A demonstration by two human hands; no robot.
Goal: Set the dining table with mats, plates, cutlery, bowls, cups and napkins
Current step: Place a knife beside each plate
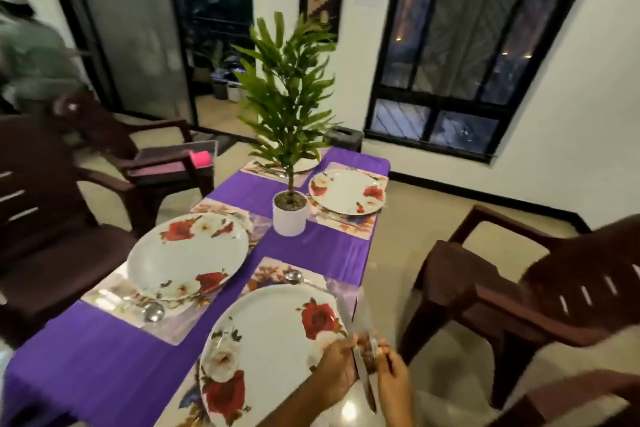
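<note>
Near right corner of the table: left hand [337, 369] and right hand [393, 373], held close together just off the right edge, both closed on cutlery. The left grips a table knife [363, 381], blade hanging down; the right pinches a second steel piece, too blurred to name. Probably being sorted before laying beside the plate.

Near right setting: floral plate [273, 354] on a printed mat [266, 274], overhanging the near edge. A spoon [294, 276] lies on the mat beyond the plate. The right side of the plate shows no cutlery, presumably where the knife belongs.

Near left setting: second floral plate [188, 253] on its mat, a spoon bowl [153, 311] at the mat's near side.

Centre: potted plant [290, 215] in a white pot on the purple tablecloth [104, 357], a centrepiece between settings.

Far right corner: third plate [348, 191] on a mat.

Far left corner: fourth setting, mostly hidden behind the plant.

No bowls, cups or napkins visible; task judged under half done.

Surround: brown chairs [540, 295] along both long sides.
</note>
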